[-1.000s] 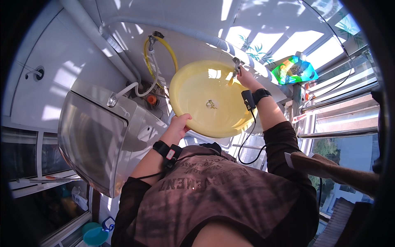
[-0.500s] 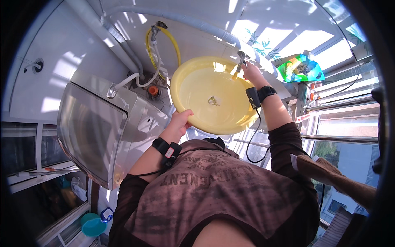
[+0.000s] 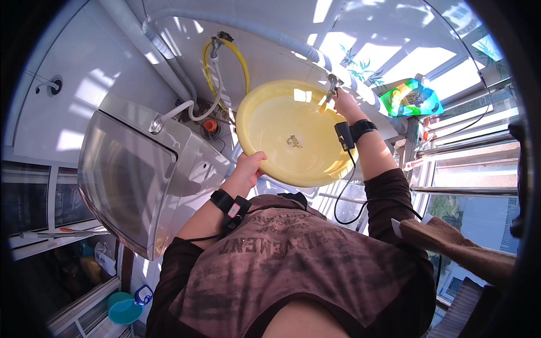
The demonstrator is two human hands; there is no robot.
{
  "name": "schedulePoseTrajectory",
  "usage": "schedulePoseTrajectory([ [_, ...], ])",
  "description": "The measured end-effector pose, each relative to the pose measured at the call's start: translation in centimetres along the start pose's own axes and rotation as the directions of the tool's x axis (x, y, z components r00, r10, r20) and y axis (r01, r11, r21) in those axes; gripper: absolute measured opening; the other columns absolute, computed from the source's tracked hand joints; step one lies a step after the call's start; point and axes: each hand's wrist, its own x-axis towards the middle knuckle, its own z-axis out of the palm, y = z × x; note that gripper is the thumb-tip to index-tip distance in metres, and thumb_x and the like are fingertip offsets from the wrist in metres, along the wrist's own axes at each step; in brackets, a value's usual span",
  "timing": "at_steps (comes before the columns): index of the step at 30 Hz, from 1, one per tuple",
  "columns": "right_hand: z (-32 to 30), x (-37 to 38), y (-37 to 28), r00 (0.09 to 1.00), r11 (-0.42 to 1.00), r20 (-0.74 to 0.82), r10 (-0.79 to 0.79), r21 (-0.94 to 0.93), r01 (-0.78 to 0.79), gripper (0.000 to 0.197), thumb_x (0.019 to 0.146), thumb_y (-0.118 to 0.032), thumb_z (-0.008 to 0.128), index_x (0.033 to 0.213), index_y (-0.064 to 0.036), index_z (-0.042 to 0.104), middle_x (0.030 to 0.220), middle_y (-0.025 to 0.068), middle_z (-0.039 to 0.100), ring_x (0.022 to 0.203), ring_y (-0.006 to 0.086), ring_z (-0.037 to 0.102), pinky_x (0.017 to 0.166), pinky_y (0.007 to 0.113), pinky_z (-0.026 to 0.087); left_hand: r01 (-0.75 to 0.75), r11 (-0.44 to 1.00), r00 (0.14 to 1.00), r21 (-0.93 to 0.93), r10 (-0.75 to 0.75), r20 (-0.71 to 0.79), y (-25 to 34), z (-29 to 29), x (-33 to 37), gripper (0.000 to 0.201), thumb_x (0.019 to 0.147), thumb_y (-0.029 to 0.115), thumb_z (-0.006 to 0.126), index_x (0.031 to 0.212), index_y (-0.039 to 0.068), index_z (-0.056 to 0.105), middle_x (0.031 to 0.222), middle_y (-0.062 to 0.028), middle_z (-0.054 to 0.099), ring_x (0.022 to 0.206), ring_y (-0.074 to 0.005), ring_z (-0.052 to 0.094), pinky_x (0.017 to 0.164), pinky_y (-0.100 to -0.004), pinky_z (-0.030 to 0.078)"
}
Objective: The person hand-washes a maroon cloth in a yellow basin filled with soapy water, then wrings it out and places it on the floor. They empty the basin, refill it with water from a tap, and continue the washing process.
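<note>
The yellow basin (image 3: 293, 132) had been shifted a bit lower under the tap (image 3: 331, 84), its near rim gripped by the left hand (image 3: 248, 166); the right hand (image 3: 341, 101) stayed closed on the tap.

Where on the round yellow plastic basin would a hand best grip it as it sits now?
By the rim of the round yellow plastic basin, from the near lower-left side, where the left hand already clasps the edge. The bowl is wide, shallow and smooth, so only the rim offers purchase. The right hand occupies the far side at the tap.
</note>
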Motion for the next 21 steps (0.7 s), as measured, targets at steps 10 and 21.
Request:
schedulePoseTrajectory([
  [10,1.0,1.3,1.7,0.986,0.982,-0.116,-0.117,-0.159,0.098,0.024,0.094,-0.022,0.050,0.108,-0.0035,0.051,0.072,0.0112,0.064,0.063,0.0227,0.064,0.060,0.035,0.051,-0.035,0.997,0.998,-0.069,0.038,0.047,-0.5,-0.4,-0.2,0.040,0.075,0.001,0.058,0.114,0.002,0.050,0.101,-0.0097,0.059,0.083,-0.0222,0.062,0.063,-0.0320,0.055],
  [21,2.7,0.7,2.3,0.987,0.966,-0.102,0.124,0.239,-0.096,0.074,0.081,-0.040,0.066,0.133,0.0031,0.037,0.118,0.0226,0.058,0.108,0.0363,0.058,0.088,0.040,0.047,-0.043,0.996,0.999,-0.078,0.044,0.016,-0.1,-0.1,-0.8,0.043,0.073,-0.001,0.058,0.115,0.007,0.049,0.101,-0.0084,0.059,0.083,-0.0213,0.062,0.061,-0.0304,0.053],
])
